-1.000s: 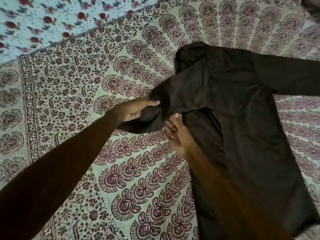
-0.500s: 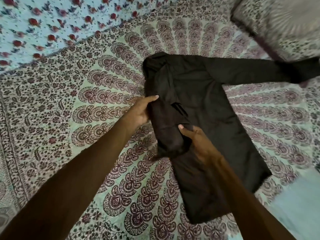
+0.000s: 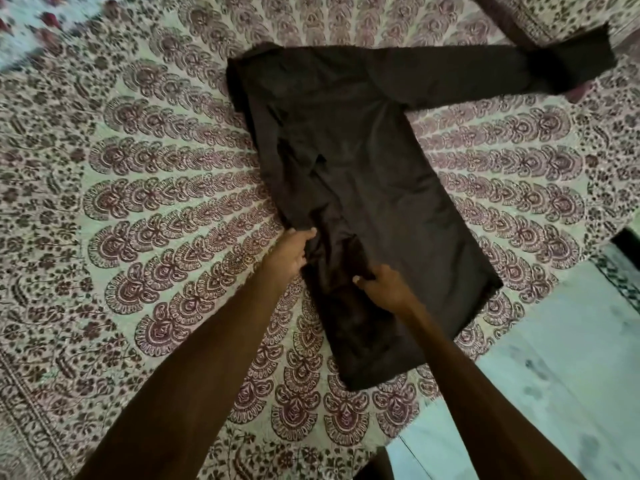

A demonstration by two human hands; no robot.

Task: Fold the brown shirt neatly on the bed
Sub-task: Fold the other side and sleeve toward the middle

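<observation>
Head view. The brown shirt [image 3: 360,174] lies flat on the bed [image 3: 145,209], over its patterned bedspread, collar end away from the person and hem near the bed's right edge.

Completed, judged from the lay of the cloth: the left side panel and its sleeve are turned inward over the body, giving a straight edge along the left side.

Outstanding: the right sleeve [image 3: 485,74] extends fully outward to the right, unfolded, its cuff doubled over near the far corner. The right side panel is not turned in. The lengthwise folds, hem toward collar, are not begun. The task is judged under half complete.

The left hand [image 3: 289,254] rests at the folded left edge, fingers together and curled against the cloth. Whether it pinches the fabric cannot be told. The right hand [image 3: 386,287] lies on the folded-in sleeve; its fingertips appear to nip a ridge of fabric, though the grip is not clearly shown.

A pale floor [image 3: 554,375] is visible beyond the bed's right edge.
</observation>
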